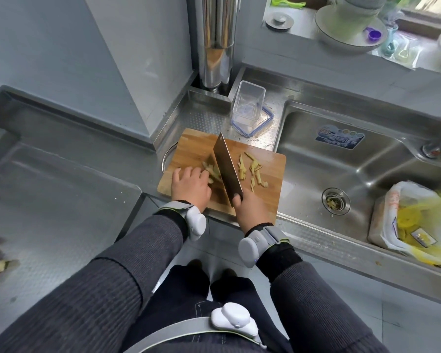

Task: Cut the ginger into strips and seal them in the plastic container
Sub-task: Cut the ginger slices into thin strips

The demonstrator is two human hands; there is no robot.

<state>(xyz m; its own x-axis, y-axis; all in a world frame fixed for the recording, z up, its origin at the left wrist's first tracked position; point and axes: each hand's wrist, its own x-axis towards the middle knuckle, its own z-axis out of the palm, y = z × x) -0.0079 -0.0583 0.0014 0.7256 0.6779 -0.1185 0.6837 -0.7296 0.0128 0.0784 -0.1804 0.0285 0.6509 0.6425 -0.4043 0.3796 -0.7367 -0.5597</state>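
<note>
Holds down the pale yellow ginger [213, 172] on the board [270, 156] with the left hand [190, 187], curled over it. Grips the knife [227, 169] with the right hand [250, 212], clamped round the handle, blade upright just right of the ginger. Right of the blade, thin uneven yellow strips [253, 171], scattered. On the far side of the board, near the sink [367, 159], clear open container [248, 103], blue-edged lid [264, 123] just beside.

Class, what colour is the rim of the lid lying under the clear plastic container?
Blue; the lid shows best in the head view.
</note>
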